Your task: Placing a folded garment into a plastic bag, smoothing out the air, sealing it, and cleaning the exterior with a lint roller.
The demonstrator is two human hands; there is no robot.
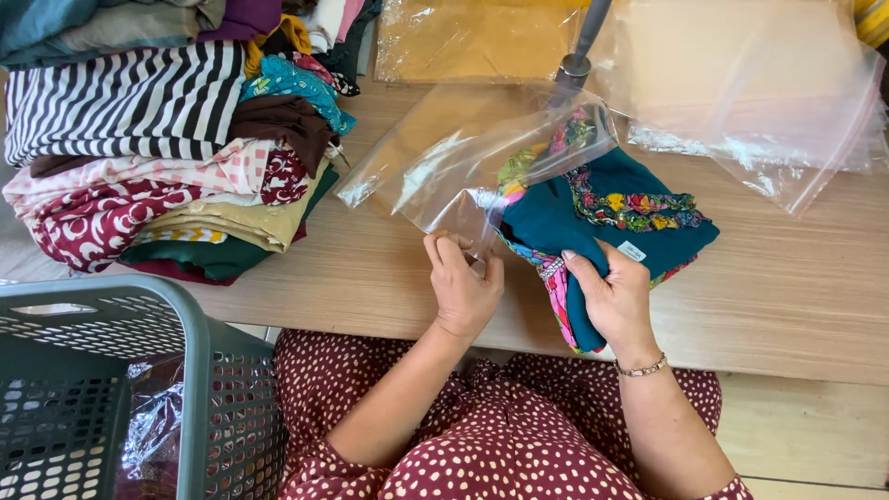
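At lower left a grey basket (pixel 199 370) is seen; above it, folded clothes (pixel 167 148) are stacked by the table (pixel 370 278) edge. At centre, a clear bag (pixel 463 171) mouth is pinched in the left hand (pixel 463 287). A folded teal garment (pixel 602 218), half inside, is gripped by the right hand (pixel 616 296). More clear bags (pixel 759 102) are spread upper right.

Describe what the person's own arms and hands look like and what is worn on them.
Both forearms are bare. The left hand wears nothing that shows. The right hand has a thin silver-coloured bracelet of small links at the wrist. Sleeves of dark red cloth with small cream dots begin near the elbows, matching the garment over the lap.
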